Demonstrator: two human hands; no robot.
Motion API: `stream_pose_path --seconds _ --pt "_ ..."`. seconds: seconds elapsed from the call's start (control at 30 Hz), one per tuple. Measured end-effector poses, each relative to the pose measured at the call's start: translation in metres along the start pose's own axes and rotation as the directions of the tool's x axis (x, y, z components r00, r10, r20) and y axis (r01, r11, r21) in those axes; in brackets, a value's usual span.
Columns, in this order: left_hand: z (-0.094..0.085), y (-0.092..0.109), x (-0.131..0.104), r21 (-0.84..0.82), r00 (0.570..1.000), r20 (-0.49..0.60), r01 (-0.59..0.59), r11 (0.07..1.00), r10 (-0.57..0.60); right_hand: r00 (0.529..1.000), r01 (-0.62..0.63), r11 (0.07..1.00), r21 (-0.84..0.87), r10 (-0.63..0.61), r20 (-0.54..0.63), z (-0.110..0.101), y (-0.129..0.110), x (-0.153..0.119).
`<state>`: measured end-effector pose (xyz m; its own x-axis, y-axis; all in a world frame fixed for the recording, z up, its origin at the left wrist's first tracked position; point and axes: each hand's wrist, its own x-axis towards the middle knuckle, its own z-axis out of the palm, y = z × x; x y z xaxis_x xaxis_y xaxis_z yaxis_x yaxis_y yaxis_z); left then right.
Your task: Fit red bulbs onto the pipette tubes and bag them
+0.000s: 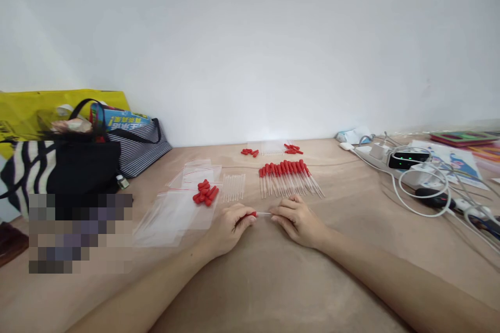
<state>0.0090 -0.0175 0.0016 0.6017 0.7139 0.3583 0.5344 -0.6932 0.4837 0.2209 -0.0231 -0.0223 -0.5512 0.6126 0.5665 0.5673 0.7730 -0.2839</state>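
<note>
My left hand (pixel 233 222) pinches a red rubber bulb (pixel 253 213) whose tip shows past the fingers. Level with it, a thin clear dropper tube (pixel 264 213) runs across to my right hand (pixel 295 220), whose closed fingers grip its other end. Bulb and tube meet end to end, though I cannot tell how deep the tube sits. Just beyond my hands lies a row of droppers with red bulbs (pixel 287 168). To its left are loose clear tubes (pixel 233 187) side by side. A pile of red bulbs (pixel 205 193) rests on clear zip bags (pixel 172 216).
Farther back are more red bulbs (pixel 250 152) and clear tubes (pixel 273 146) near the wall. Bags (pixel 140 148) stand at the left, with a small bottle (pixel 122 182) beside them. A power strip (pixel 365 156), tangled white cables (pixel 402 189) and papers (pixel 455 161) lie at the right.
</note>
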Motion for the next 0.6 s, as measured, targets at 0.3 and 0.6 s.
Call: stream_pose_path --seconds 0.3,0.6 --pt "-0.0016 0.0013 -0.0015 0.045 0.999 0.008 -0.049 0.998 0.048 0.998 0.021 0.999 0.035 -0.023 0.059 -0.0019 0.0023 0.0040" --pt "-0.0025 0.0051 -0.0014 0.064 0.994 0.028 -0.109 0.992 0.108 0.991 0.133 0.970 -0.201 -0.126 0.045 -0.0059 -0.0010 0.0069"
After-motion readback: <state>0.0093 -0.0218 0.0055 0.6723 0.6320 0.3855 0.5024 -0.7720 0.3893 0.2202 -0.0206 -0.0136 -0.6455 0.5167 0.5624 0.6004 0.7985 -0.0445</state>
